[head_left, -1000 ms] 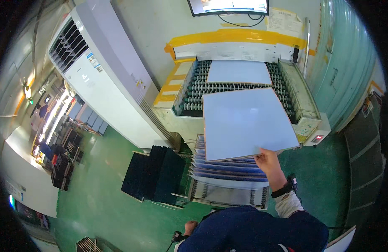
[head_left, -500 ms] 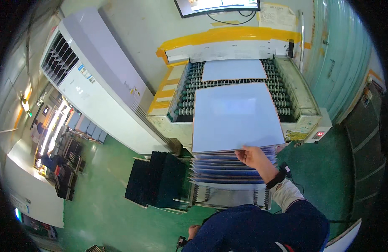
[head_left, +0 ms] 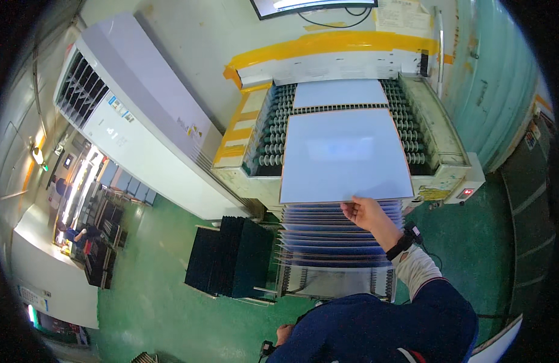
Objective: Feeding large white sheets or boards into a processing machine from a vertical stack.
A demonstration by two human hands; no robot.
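Observation:
A white rectangular panel (head_left: 346,157) with thin brownish edges lies with its far part on the roller conveyor (head_left: 271,136). Its near end reaches out past the machine's front. My right hand (head_left: 365,215) pinches the middle of that near edge, fingers curled. Ahead of it a second white panel (head_left: 340,94) rests on the rollers, partly under the machine's cover, with a narrow gap between the two. Below my right hand, several similar panels stand spaced apart in a rack (head_left: 328,281). My left hand (head_left: 283,334) is low beside my body, its fingers hidden.
Left of the rack stands a holder with black upright sheets (head_left: 231,257). A tall white air conditioner (head_left: 152,130) leans into view at the left. A monitor (head_left: 315,5) hangs above the machine. A person (head_left: 76,235) works at a distant bench, and dark panels (head_left: 536,212) stand far right.
The held panel has slid farther onto the rollers, my right hand moving away from me with it. The panel ahead has gone deeper under the cover. My left hand remains low.

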